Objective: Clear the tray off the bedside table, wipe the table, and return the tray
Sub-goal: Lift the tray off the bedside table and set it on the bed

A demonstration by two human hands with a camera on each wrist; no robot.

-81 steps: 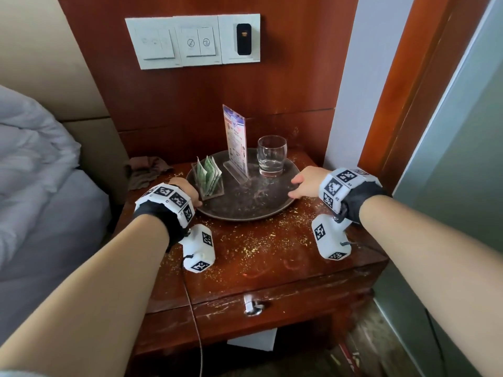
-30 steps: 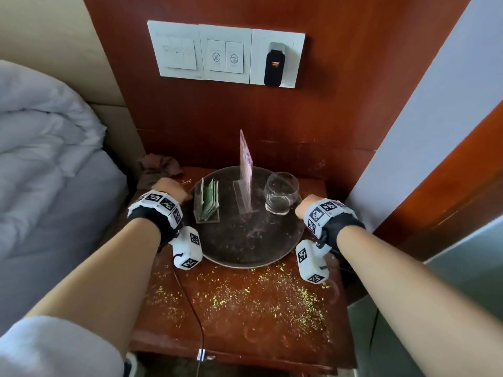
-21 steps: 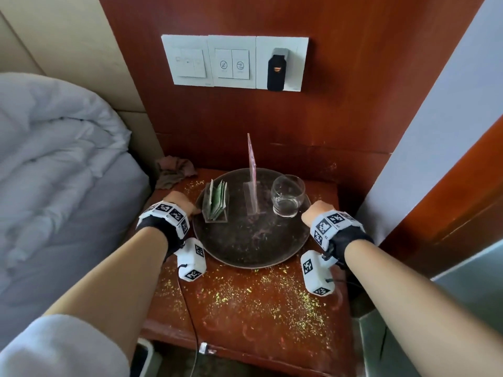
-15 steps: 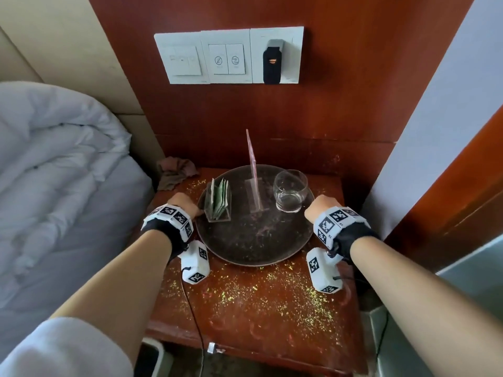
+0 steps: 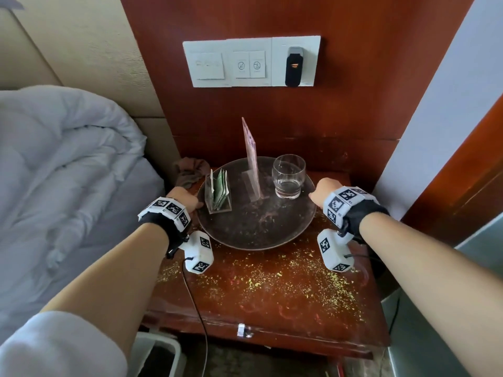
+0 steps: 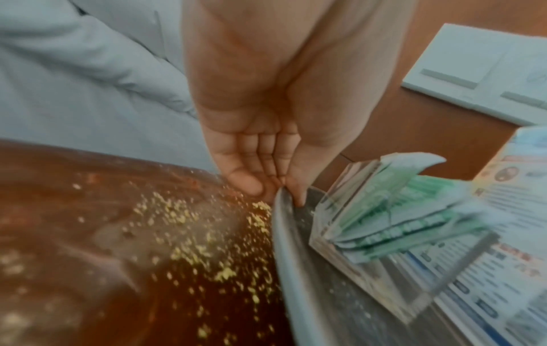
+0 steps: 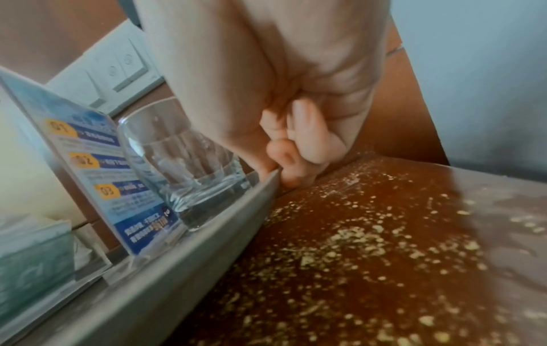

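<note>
1. I see my left hand [image 5: 183,200] pinching the left rim of the round dark metal tray [image 5: 255,229], thumb above, fingers beneath.
2. My right hand [image 5: 322,190] grips the right rim likewise.
3. The tray sits on the reddish wooden bedside table [image 5: 272,292], carrying a clear glass tumbler [image 5: 288,176], an upright acrylic sign [image 5: 251,159] and a holder of green sachets [image 5: 219,193].
4. Yellow crumbs [image 5: 272,278] litter the tabletop.

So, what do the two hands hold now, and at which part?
Both hold the tray by its rim: left hand at its left edge, right hand at its right edge.
</note>
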